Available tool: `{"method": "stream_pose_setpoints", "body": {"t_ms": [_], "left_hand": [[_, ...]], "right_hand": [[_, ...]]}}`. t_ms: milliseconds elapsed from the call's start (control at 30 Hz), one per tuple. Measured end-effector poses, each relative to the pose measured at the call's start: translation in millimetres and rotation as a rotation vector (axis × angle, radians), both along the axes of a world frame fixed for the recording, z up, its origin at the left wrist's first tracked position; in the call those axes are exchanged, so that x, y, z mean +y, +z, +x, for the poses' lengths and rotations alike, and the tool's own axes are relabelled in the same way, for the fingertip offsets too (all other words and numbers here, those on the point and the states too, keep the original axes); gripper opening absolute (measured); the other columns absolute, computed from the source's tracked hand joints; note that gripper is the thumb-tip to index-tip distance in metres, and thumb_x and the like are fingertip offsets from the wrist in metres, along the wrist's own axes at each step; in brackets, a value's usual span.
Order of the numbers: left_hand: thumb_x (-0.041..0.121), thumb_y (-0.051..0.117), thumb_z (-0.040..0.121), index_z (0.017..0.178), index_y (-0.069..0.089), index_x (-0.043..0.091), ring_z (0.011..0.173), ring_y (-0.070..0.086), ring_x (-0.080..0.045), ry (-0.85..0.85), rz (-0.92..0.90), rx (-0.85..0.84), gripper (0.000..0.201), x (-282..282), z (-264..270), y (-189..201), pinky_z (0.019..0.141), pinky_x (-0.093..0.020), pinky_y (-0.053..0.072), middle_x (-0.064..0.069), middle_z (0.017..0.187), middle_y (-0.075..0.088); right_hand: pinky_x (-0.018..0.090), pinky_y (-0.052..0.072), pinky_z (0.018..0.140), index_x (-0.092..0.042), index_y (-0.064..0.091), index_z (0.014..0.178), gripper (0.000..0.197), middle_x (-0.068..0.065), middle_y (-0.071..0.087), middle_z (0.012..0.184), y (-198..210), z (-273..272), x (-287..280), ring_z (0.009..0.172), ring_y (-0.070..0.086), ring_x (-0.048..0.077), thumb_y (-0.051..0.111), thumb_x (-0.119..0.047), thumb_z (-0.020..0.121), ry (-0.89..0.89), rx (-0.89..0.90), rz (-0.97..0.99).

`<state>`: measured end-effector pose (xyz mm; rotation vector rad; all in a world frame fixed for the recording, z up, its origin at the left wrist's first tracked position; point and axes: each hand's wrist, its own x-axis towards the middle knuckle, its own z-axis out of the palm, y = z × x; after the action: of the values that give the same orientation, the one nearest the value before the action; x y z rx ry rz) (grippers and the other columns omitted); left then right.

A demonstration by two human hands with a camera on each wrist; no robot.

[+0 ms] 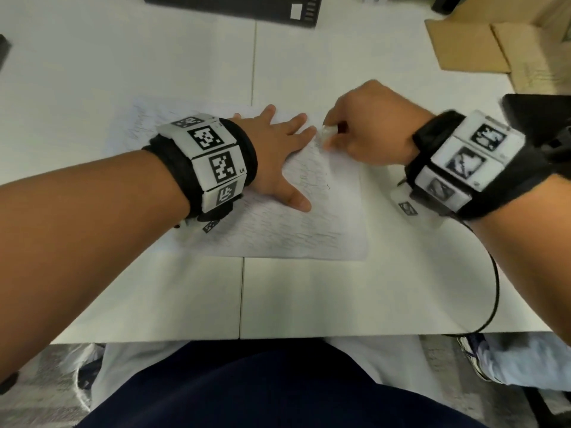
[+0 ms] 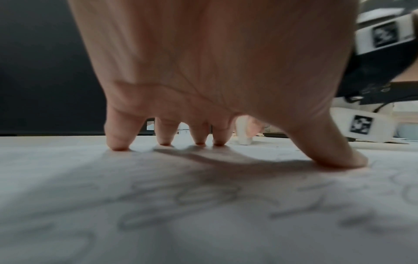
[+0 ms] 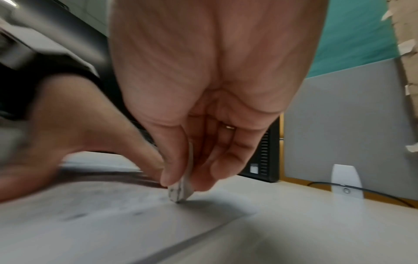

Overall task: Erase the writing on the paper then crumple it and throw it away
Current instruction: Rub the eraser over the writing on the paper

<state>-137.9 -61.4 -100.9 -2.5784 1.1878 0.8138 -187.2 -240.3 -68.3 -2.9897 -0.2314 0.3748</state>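
Note:
A white sheet of paper (image 1: 278, 230) covered in faint pencil writing lies flat on the white table (image 1: 154, 72). My left hand (image 1: 278, 149) lies spread on the paper's upper middle, its straight fingers (image 2: 118, 141) and thumb pressing it down. My right hand (image 1: 364, 125) pinches a small white eraser (image 1: 328, 132) between thumb and fingers. The eraser's smudged tip (image 3: 179, 193) touches the paper near its far right edge, just beside the left hand's fingertips. In the left wrist view the eraser (image 2: 243, 134) stands upright beyond the fingers.
A black box (image 1: 234, 7) lies at the table's far edge. Flattened cardboard (image 1: 469, 44) sits at the far right, with a dark object (image 1: 537, 118) beside my right wrist. A black cable (image 1: 491, 291) loops off the front right edge. A grey partition (image 3: 339, 125) stands behind.

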Motion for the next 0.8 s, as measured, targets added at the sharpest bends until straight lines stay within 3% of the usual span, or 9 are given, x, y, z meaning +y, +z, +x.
{"method": "stream_pose_setpoints", "body": {"t_ms": [100,200,333,400,467,500,567,667,800], "left_hand": [[0.096,0.041,0.050,0.150,-0.018,0.039,0.148,-0.015,-0.029,0.003,-0.001,0.009,0.129,0,1,0,0.115,-0.064,0.011,0.019,0.157,-0.024],[0.095,0.044,0.052,0.150,-0.018,0.039,0.148,-0.015,-0.028,-0.010,0.002,0.012,0.129,-1,2,1,0.115,-0.064,0.010,0.018,0.157,-0.024],[0.090,0.052,0.057,0.154,-0.007,0.035,0.149,-0.010,-0.027,-0.027,-0.028,-0.023,0.126,-2,-3,4,0.114,-0.065,0.013,0.013,0.161,-0.016],[0.082,0.060,0.061,0.152,0.018,0.030,0.145,0.009,-0.026,-0.055,-0.104,-0.117,0.113,-1,-9,7,0.108,-0.059,0.029,0.004,0.158,0.007],[0.071,0.066,0.069,0.140,0.036,0.022,0.131,0.030,-0.025,-0.062,-0.169,-0.193,0.091,-2,-13,11,0.091,-0.048,0.044,0.000,0.142,0.029],[0.065,0.066,0.075,0.137,0.040,0.020,0.124,0.036,-0.024,-0.049,-0.174,-0.189,0.081,-3,-14,12,0.085,-0.044,0.046,0.000,0.137,0.034],[0.054,0.064,0.085,0.135,0.044,0.016,0.116,0.045,-0.025,-0.022,-0.170,-0.146,0.066,-1,-14,13,0.085,-0.041,0.047,-0.001,0.133,0.040],[0.056,0.059,0.087,0.142,0.040,0.016,0.119,0.050,-0.026,0.035,-0.184,-0.062,0.071,6,-17,8,0.096,-0.041,0.046,0.000,0.149,0.028],[0.079,0.053,0.074,0.156,0.000,0.019,0.149,0.005,-0.021,0.015,-0.087,-0.004,0.114,9,-26,3,0.119,-0.045,0.019,0.002,0.163,-0.010]], "right_hand": [[0.042,0.053,0.082,-0.011,0.074,0.106,0.027,0.006,0.068,0.093,-4,-44,10,0.086,0.061,0.025,0.060,-0.032,0.098,0.063,0.047,0.028],[0.031,0.048,0.075,-0.019,0.073,0.115,0.025,-0.005,0.060,0.091,-1,-78,17,0.079,0.055,0.017,0.058,-0.032,0.099,0.090,0.120,0.094],[0.035,0.051,0.079,-0.018,0.074,0.113,0.024,-0.002,0.066,0.090,0,-62,11,0.081,0.057,0.017,0.061,-0.030,0.098,0.055,0.099,0.093],[0.036,0.052,0.079,-0.019,0.076,0.108,0.021,-0.001,0.067,0.088,-1,-42,6,0.082,0.059,0.018,0.064,-0.033,0.097,-0.009,0.073,0.106],[0.033,0.050,0.075,-0.026,0.077,0.097,0.014,-0.002,0.068,0.085,-1,-25,4,0.082,0.062,0.019,0.068,-0.036,0.094,-0.052,0.064,0.139],[0.031,0.048,0.073,-0.029,0.076,0.091,0.011,-0.002,0.068,0.083,-1,-19,5,0.080,0.062,0.019,0.069,-0.037,0.093,-0.063,0.061,0.146],[0.031,0.048,0.070,-0.027,0.073,0.084,0.014,0.001,0.071,0.083,-3,-11,7,0.078,0.063,0.020,0.070,-0.038,0.092,-0.079,0.060,0.163],[0.033,0.047,0.069,-0.019,0.078,0.097,0.021,0.004,0.069,0.083,-9,-10,10,0.077,0.061,0.022,0.066,-0.036,0.096,-0.044,0.038,0.153],[0.042,0.052,0.081,-0.016,0.077,0.106,0.026,0.005,0.067,0.093,-11,-32,11,0.085,0.061,0.025,0.060,-0.035,0.098,0.046,0.029,0.132]]}}
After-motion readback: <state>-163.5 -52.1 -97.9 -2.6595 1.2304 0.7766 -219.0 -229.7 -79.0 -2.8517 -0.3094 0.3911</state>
